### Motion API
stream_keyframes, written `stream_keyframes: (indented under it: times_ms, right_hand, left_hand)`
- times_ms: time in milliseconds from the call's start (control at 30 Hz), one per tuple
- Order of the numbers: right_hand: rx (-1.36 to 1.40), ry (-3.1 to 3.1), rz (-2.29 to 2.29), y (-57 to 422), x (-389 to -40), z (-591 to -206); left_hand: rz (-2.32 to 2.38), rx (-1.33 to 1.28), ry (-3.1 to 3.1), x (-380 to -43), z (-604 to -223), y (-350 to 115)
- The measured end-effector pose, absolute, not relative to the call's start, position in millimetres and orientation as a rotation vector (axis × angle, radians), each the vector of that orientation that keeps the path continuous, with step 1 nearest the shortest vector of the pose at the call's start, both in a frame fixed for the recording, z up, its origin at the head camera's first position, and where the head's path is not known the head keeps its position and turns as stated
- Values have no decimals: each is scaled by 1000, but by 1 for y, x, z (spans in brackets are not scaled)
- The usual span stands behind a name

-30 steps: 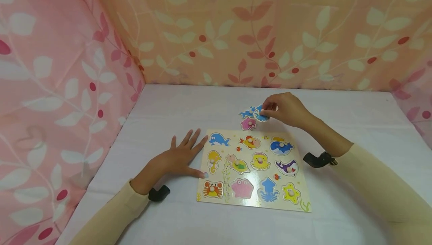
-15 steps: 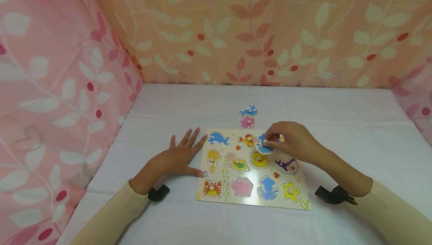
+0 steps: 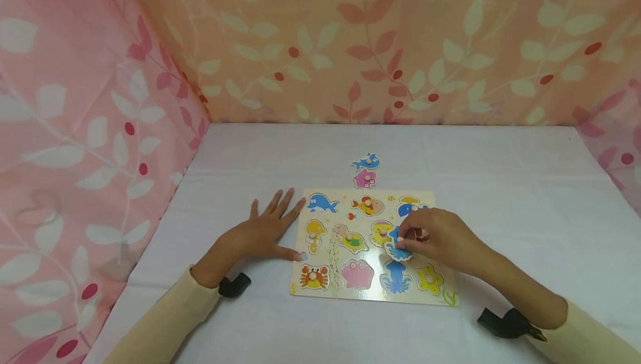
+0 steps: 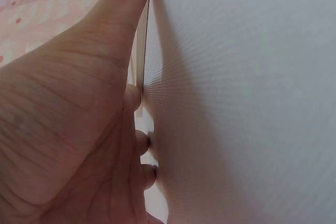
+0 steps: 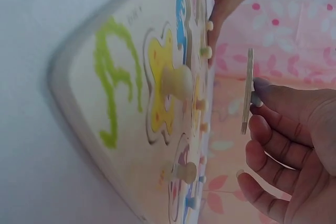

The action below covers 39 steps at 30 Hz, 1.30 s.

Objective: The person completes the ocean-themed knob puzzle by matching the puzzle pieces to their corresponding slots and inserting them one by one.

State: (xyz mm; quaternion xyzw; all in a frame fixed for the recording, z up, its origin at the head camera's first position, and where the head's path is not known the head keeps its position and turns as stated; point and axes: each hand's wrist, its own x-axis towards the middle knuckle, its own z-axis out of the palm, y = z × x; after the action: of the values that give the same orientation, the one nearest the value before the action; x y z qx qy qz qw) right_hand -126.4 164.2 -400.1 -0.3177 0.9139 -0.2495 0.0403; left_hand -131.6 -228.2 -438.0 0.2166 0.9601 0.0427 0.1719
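Observation:
My right hand (image 3: 440, 237) pinches a blue squid puzzle piece (image 3: 397, 251) by its knob, above the puzzle board (image 3: 374, 265). In the head view the piece overlaps the top of the squid-shaped recess (image 3: 396, 279). From the right wrist the held piece (image 5: 248, 93) appears edge-on, apart from the board's face. My left hand (image 3: 256, 237) lies flat with fingers spread left of the board, its thumb on the board's left edge. A blue dolphin piece (image 3: 366, 161) and a pink piece (image 3: 365, 178) lie behind the board.
Fitted pieces with knobs include a crab (image 3: 314, 278), a turtle (image 3: 350, 239) and a starfish (image 3: 429, 279). Knobless recesses show a dolphin (image 3: 322, 202) and a pink shape (image 3: 358, 274). A white cloth (image 3: 240, 152) covers the table; patterned curtains (image 3: 320, 41) stand behind.
My right hand has carried the squid piece from beside the loose pieces, forward over the board, down to near the squid recess. My left hand has stayed in place.

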Motion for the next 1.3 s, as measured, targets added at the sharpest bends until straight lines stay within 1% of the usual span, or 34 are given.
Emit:
stream_keyframes:
  times_ms: [200,633,1300]
  right_hand:
    - [-968,2753,-755,164,-118,-403]
    - [-991,2705,-719,160,-114,-408]
    - [-1055,2621,-668,158,-116,-424]
  left_hand:
    - [132,623,2731,-131,-435,-227]
    - [121,620,2728,-132,-433,-226]
    - [127,620,2719,-131,-432,-226]
